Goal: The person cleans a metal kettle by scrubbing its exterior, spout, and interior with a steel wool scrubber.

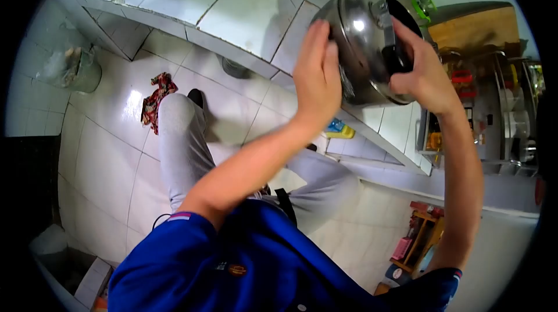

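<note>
A shiny steel pot (363, 36) with a black handle is tipped over near the edge of the tiled counter. Around the black handle (399, 56) my right hand (427, 70) is closed, fingers partly hidden behind it. My left hand (318, 73) lies against the pot's left side, its fingers stretched out and close together. Its palm side is turned away, so I cannot tell how firmly it presses. Whether the pot rests on the counter or hangs above it cannot be made out.
White tiled counter (244, 6) runs along the top. To the right stand a wooden board (476, 28) and a metal rack (494, 158) with kitchen items. A yellow-and-blue object (340, 129) sits below the counter. On the floor lie a patterned cloth (156, 100) and a bin (87, 73).
</note>
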The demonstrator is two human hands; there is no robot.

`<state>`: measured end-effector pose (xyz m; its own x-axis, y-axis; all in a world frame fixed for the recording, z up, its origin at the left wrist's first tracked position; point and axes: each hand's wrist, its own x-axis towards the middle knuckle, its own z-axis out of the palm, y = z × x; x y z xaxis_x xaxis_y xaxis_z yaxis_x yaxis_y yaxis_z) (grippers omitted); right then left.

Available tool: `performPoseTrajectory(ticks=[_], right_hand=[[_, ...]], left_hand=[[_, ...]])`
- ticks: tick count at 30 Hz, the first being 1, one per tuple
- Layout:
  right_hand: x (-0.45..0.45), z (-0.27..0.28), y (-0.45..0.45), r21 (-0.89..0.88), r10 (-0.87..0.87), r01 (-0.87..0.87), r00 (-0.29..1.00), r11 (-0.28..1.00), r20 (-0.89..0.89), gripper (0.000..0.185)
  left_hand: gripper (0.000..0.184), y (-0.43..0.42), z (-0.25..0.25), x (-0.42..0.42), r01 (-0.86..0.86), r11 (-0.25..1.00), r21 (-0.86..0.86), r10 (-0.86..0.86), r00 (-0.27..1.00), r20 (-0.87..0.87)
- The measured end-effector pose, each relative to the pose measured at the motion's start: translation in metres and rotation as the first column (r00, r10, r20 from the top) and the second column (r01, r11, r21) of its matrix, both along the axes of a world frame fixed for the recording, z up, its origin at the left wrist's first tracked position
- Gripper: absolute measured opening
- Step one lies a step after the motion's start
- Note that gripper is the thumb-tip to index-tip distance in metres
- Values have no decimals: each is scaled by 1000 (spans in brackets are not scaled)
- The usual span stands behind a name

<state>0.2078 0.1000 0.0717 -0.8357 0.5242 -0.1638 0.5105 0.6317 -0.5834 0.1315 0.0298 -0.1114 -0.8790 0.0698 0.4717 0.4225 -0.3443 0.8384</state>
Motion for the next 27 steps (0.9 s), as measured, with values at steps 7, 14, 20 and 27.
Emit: performPoseTrajectory(ticks=[7, 14, 20, 27], right_hand=[[-3, -15, 7, -22, 49, -55, 976, 998, -213, 77], [-1, -6, 7, -23, 49, -51, 995, 998, -87, 76], [-4, -3, 3, -32, 42, -45, 996, 998, -84, 73], [-5, -2, 9, -49, 51, -54, 997, 997, -53, 75]], left_hand=[[34, -7, 1, 5, -4, 998, -60, 1, 999, -47], [31, -6, 1, -12, 245, 961, -126, -227, 964, 140], [34, 5, 13, -56, 442, 893, -91, -392, 860, 326], [32, 15, 18, -62, 445, 894, -43, -388, 820, 420]])
